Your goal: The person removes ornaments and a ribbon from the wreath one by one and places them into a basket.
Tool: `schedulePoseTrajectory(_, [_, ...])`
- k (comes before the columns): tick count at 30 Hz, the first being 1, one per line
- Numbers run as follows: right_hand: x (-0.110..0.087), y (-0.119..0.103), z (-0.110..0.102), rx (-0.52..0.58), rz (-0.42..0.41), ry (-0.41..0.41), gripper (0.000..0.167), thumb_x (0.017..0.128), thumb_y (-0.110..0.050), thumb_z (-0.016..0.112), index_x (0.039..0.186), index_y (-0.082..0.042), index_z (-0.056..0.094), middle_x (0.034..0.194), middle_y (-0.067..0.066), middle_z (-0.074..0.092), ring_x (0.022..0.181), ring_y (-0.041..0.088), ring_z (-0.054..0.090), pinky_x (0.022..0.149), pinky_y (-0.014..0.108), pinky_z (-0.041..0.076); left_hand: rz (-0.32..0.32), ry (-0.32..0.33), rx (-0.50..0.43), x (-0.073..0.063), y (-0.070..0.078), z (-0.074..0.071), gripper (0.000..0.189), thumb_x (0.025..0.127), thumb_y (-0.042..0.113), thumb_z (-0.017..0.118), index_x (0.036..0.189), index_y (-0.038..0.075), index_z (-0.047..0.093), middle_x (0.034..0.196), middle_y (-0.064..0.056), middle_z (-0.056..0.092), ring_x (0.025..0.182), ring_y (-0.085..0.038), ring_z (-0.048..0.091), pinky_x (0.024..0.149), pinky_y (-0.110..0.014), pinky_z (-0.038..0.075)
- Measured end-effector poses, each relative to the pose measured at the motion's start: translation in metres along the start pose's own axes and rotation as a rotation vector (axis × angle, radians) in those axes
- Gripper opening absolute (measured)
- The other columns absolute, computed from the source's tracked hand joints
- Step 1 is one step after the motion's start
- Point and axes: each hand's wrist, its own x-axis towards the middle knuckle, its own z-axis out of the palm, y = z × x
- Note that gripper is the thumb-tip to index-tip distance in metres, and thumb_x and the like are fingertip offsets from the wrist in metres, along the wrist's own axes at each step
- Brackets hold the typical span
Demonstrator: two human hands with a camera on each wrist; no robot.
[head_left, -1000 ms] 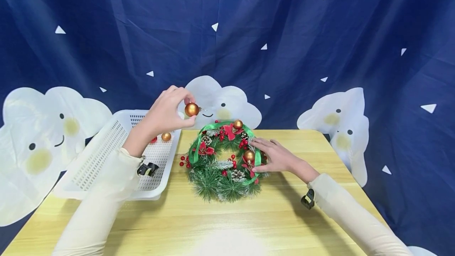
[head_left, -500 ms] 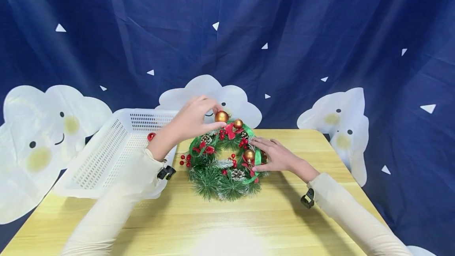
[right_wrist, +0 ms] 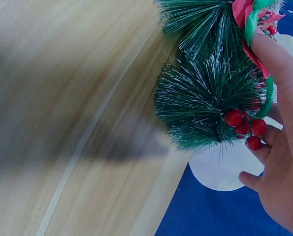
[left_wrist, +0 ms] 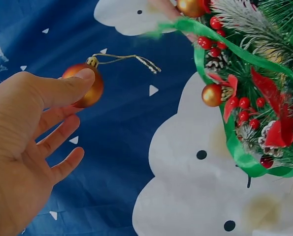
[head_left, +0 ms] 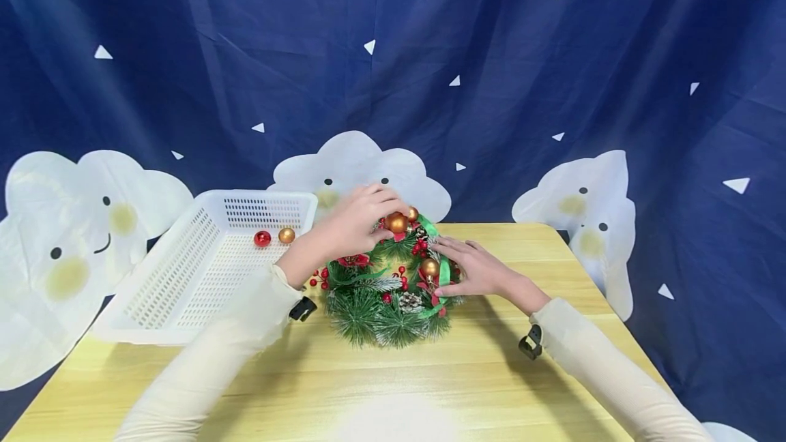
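In the head view my left hand [head_left: 359, 220] is over the far left part of a green Christmas wreath [head_left: 399, 326]. It pinches a gold bauble [head_left: 397, 222] between thumb and fingers. The left wrist view shows that bauble [left_wrist: 94, 88] with a thin gold hanging loop [left_wrist: 119, 58] trailing from its cap. My right hand [head_left: 475, 269] grips the wreath's right side, thumb by the green ribbon [right_wrist: 251, 22] and fingers round the outer edge near red berries [right_wrist: 242, 125]. Pinecones, red flowers and other gold baubles [head_left: 430, 267] sit on the wreath.
A white perforated plastic basket [head_left: 159, 278] stands left of the wreath on the wooden table [head_left: 295, 387]. Inside it lie a red bauble [head_left: 262, 239] and a gold bauble [head_left: 286, 234]. Behind the table hangs a blue curtain [head_left: 503, 53] with clouds.
My left hand has carried the gold bauble from near the basket rightward and down to the wreath's far side. The right hand has stayed in place on the wreath.
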Motion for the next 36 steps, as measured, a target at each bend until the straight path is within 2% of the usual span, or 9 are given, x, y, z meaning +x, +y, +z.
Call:
schedulePoseTrajectory(8, [0.001, -0.002, -0.001, -0.003, 0.006, -0.014, 0.097, 0.080, -0.064, 0.076, 0.155, -0.010, 0.043, 0.160, 0.019, 0.039, 0.148, 0.039, 0.039, 0.114, 0.066, 0.033, -0.009, -0.006, -0.005, -0.001, 0.001, 0.009, 0.045, 0.089, 0.019, 0.078, 0.132, 0.013, 0.066, 0.122, -0.007, 0.063, 0.121, -0.027, 0.055, 0.109, -0.047, 0.044])
schedulePoseTrajectory(13, [0.001, -0.002, -0.001, -0.009, 0.007, -0.018, 0.097, 0.080, -0.063, 0.076, 0.155, -0.010, 0.043, 0.160, 0.020, 0.039, 0.147, 0.040, 0.039, 0.113, 0.067, 0.033, -0.068, -0.083, -0.041, -0.003, 0.003, 0.016, 0.046, 0.097, 0.030, 0.069, 0.139, 0.013, 0.060, 0.134, -0.010, 0.063, 0.130, -0.030, 0.055, 0.114, -0.050, 0.039])
schedulePoseTrajectory(16, [0.001, -0.001, 0.000, -0.009, 0.005, -0.015, 0.097, 0.081, -0.063, 0.076, 0.154, -0.009, 0.043, 0.160, 0.020, 0.040, 0.147, 0.040, 0.040, 0.113, 0.067, 0.033, -0.095, -0.117, -0.081, -0.004, 0.005, 0.021, 0.045, 0.099, 0.032, 0.066, 0.139, 0.013, 0.058, 0.129, -0.008, 0.068, 0.121, -0.030, 0.062, 0.110, -0.051, 0.043])
schedulePoseTrajectory(19, [0.001, -0.001, 0.000, -0.010, 0.000, -0.010, 0.096, 0.081, -0.063, 0.076, 0.155, -0.010, 0.043, 0.160, 0.019, 0.040, 0.147, 0.041, 0.040, 0.113, 0.067, 0.033, -0.096, -0.135, -0.130, -0.005, 0.006, 0.027, 0.041, 0.099, 0.032, 0.066, 0.136, 0.016, 0.057, 0.110, -0.003, 0.073, 0.098, -0.024, 0.068, 0.099, -0.047, 0.049])
schedulePoseTrajectory(23, [0.000, 0.000, 0.001, -0.015, -0.009, 0.000, 0.096, 0.080, -0.062, 0.077, 0.154, -0.010, 0.044, 0.159, 0.020, 0.041, 0.145, 0.042, 0.042, 0.111, 0.068, 0.034, -0.095, -0.162, -0.176, -0.007, 0.007, 0.034, 0.039, 0.100, 0.031, 0.066, 0.135, 0.020, 0.054, 0.087, 0.005, 0.070, 0.070, -0.009, 0.063, 0.075, -0.033, 0.053])
schedulePoseTrajectory(25, [0.000, 0.001, 0.002, -0.017, -0.010, 0.003, 0.096, 0.080, -0.061, 0.077, 0.154, -0.009, 0.044, 0.159, 0.021, 0.042, 0.144, 0.042, 0.043, 0.111, 0.068, 0.034, -0.098, -0.174, -0.198, -0.008, 0.008, 0.037, 0.040, 0.099, 0.030, 0.067, 0.135, 0.021, 0.053, 0.083, 0.007, 0.068, 0.068, -0.005, 0.062, 0.068, -0.028, 0.052])
schedulePoseTrajectory(27, [0.000, 0.000, 0.001, -0.009, -0.006, -0.001, 0.096, 0.080, -0.061, 0.077, 0.154, -0.009, 0.044, 0.159, 0.020, 0.041, 0.145, 0.041, 0.042, 0.112, 0.067, 0.034, -0.100, -0.183, -0.216, -0.009, 0.009, 0.038, 0.040, 0.097, 0.029, 0.069, 0.133, 0.022, 0.054, 0.082, 0.009, 0.068, 0.071, -0.003, 0.063, 0.067, -0.025, 0.052])
schedulePoseTrajectory(32, [0.000, -0.002, -0.001, 0.001, 0.004, -0.008, 0.095, 0.081, -0.062, 0.076, 0.154, -0.010, 0.044, 0.160, 0.019, 0.040, 0.147, 0.039, 0.040, 0.114, 0.066, 0.033, -0.096, -0.169, -0.230, -0.010, 0.011, 0.041, 0.039, 0.090, 0.025, 0.073, 0.126, 0.025, 0.057, 0.082, 0.005, 0.068, 0.072, -0.003, 0.062, 0.064, -0.024, 0.051])
schedulePoseTrajectory(36, [0.000, 0.000, 0.001, -0.013, 0.000, -0.003, 0.096, 0.081, -0.062, 0.076, 0.154, -0.009, 0.044, 0.159, 0.020, 0.041, 0.146, 0.040, 0.042, 0.113, 0.066, 0.034, -0.087, -0.157, -0.209, -0.011, 0.011, 0.044, 0.042, 0.083, 0.022, 0.072, 0.123, 0.027, 0.057, 0.078, 0.002, 0.066, 0.064, -0.005, 0.054, 0.057, -0.023, 0.044])
